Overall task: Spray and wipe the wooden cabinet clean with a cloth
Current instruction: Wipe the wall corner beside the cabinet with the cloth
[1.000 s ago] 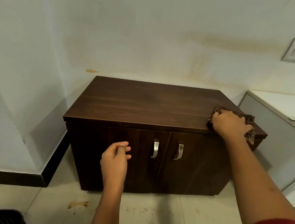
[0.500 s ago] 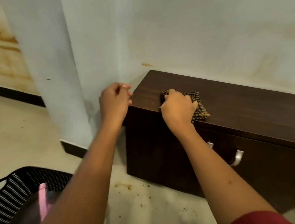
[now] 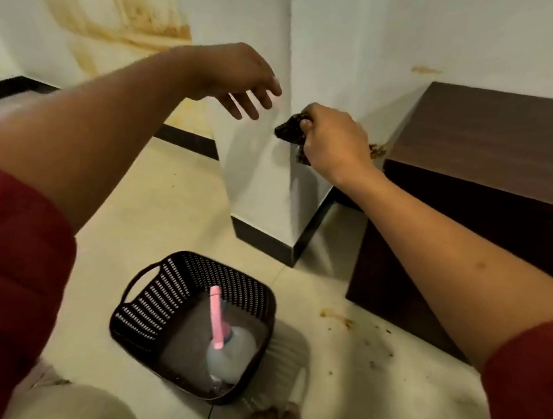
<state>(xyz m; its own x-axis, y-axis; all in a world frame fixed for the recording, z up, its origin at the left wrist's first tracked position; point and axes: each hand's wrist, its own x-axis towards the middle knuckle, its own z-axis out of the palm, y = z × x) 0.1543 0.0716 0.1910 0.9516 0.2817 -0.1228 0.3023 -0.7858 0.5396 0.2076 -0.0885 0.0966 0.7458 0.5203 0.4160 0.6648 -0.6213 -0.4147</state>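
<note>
Two hands up. Right hand (image 3: pixel 336 143) clenches dark checked cloth (image 3: pixel 289 131), off left end of dark wooden cabinet (image 3: pixel 503 138). Left hand (image 3: pixel 235 77) empty, fingers released. Pink-nozzle clear spray bottle (image 3: pixel 230 345) lies in black perforated basket (image 3: pixel 155 293) on floor, below, left hand nearer.

My right hand (image 3: pixel 336 143) grips the dark checked cloth (image 3: pixel 290 131), bunched, held in the air just left of the dark wooden cabinet (image 3: pixel 496 141); a clear spray bottle (image 3: pixel 230 348) with a pink top lies in a basket (image 3: pixel 154 302) on the floor.
</note>
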